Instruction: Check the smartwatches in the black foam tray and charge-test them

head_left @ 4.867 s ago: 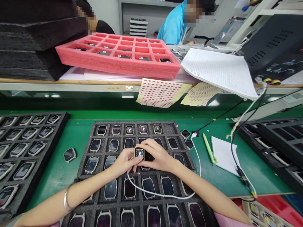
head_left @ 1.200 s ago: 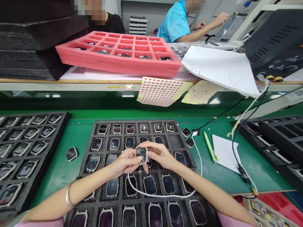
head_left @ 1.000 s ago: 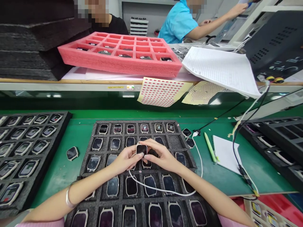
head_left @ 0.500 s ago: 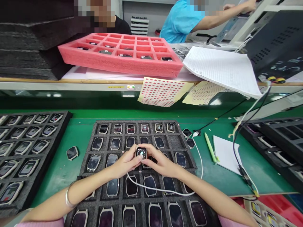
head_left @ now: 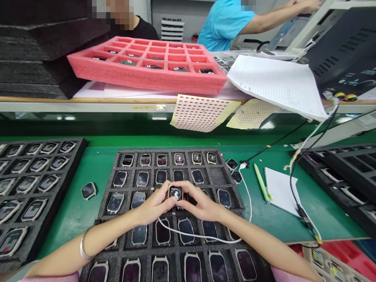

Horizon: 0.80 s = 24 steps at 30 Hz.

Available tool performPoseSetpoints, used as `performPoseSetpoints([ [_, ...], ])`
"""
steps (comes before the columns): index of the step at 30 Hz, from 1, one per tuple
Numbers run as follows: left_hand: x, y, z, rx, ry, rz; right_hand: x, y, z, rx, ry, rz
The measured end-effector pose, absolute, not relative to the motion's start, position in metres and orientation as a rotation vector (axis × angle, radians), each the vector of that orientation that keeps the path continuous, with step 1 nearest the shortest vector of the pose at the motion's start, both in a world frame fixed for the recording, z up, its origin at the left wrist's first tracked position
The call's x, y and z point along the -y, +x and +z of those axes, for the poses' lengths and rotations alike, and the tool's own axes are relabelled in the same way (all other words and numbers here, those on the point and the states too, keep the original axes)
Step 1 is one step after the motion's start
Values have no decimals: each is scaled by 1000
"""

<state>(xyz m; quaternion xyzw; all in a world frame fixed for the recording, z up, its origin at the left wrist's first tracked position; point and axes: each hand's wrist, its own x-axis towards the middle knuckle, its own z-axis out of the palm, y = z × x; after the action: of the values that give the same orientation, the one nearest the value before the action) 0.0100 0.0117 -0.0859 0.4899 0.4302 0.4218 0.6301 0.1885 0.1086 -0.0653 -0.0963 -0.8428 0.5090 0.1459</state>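
The left hand (head_left: 155, 202) and the right hand (head_left: 202, 197) curve in toward each other, and their fingers pinch a smartwatch body (head_left: 175, 192) from both sides. A left fingertip lies over the near edge of its lit screen. The watch sits between the palms, above the middle of a dark grey foam tray (head_left: 167, 150), and I cannot tell whether it touches the foam beneath it. Rows of watch bodies fill the tray's slots around and under the hands and forearms. A white cable (head_left: 199, 238) loops over the near rows, passes under the hands, and rises past the tray's right side. Two loose watch bodies (head_left: 232, 164) lie just beyond the tray's far right corner, and another (head_left: 88, 190) lies on the green bench mat (head_left: 73, 196) to the left. A second foam tray (head_left: 35, 205) of watches sits further left, and a black tray (head_left: 331, 164) sits at right. A green pen (head_left: 261, 182) lies beside white paper (head_left: 280, 191). Beyond the bench are a pink foam tray (head_left: 147, 84) and a co-worker in a blue top (head_left: 223, 23).
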Motion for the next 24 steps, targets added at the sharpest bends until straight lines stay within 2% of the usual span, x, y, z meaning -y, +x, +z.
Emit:
performPoseSetpoints([
  [24,-11,11,-88,-943,1048,974,-108,190,-65,2418,-278,1513],
])
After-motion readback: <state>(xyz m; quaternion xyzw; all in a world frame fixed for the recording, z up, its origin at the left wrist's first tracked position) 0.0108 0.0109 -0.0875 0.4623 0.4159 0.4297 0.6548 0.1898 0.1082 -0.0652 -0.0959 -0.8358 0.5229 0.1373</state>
